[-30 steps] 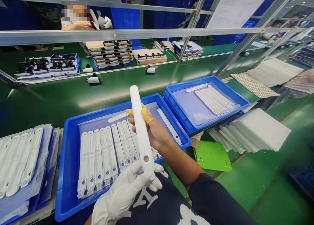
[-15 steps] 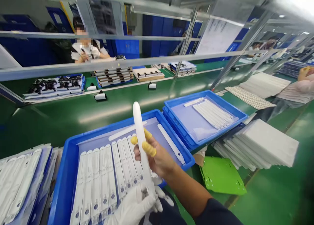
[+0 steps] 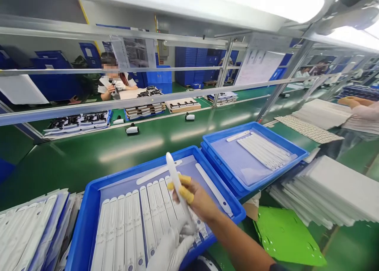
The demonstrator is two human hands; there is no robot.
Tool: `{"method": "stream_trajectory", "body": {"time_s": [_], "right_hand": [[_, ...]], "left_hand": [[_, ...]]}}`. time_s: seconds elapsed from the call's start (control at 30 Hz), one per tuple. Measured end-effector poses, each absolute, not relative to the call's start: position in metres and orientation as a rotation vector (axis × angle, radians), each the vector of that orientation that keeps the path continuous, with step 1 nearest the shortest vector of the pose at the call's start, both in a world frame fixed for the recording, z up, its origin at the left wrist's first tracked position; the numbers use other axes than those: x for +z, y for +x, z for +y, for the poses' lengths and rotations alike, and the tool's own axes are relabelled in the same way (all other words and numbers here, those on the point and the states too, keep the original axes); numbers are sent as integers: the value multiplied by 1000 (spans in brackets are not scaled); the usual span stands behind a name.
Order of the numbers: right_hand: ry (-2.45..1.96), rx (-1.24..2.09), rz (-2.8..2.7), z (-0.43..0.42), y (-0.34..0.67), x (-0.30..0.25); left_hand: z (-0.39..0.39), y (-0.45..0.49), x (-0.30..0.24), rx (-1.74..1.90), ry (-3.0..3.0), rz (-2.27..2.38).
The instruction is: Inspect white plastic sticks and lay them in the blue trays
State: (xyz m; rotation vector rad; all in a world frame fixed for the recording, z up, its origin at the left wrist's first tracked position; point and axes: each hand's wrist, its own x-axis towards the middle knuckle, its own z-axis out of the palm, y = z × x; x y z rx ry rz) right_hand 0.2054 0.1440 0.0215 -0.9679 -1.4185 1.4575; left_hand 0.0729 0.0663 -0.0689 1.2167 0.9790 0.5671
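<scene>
My right hand (image 3: 192, 196), with yellow finger cots on its fingertips, grips a long white plastic strip (image 3: 175, 176) with a rounded upper end. The strip is tilted above a blue tray (image 3: 85, 208). At the strip's blurred lower end is my left hand (image 3: 170, 249) in a white glove, its fingers curled about that end and partly hidden. Under my hands, similar white strips (image 3: 121, 223) lie side by side in the tray. One strip (image 3: 158, 172) lies crosswise along the tray's back, and another strip (image 3: 213, 188) lies slanted at its right side.
A second blue tray (image 3: 254, 184) with more strips stands to the right. Stacked white strips on sheets (image 3: 32, 227) sit at left. White foam sheets (image 3: 340, 188) and a green panel (image 3: 287, 235) are at right. A metal rail (image 3: 177, 95) crosses ahead; a co-worker (image 3: 115, 83) sits beyond it.
The view has tilted up, so the trays appear lower. Both my hands keep to the strip, which now looks shorter and more tilted, its lower end blurred.
</scene>
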Motion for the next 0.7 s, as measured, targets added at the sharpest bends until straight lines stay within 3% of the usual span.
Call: {"method": "stream_trajectory", "body": {"time_s": [0.07, 0.27, 0.7], "right_hand": [[-1355, 1157, -1518, 164, 219, -6], [-1879, 923, -1701, 191, 259, -68], [-2208, 98, -2178, 199, 278, -63]], "left_hand": [[67, 76, -70, 500, 1403, 1064], [91, 103, -70, 188, 2057, 1142], [147, 139, -76, 78, 2425, 1055]]}}
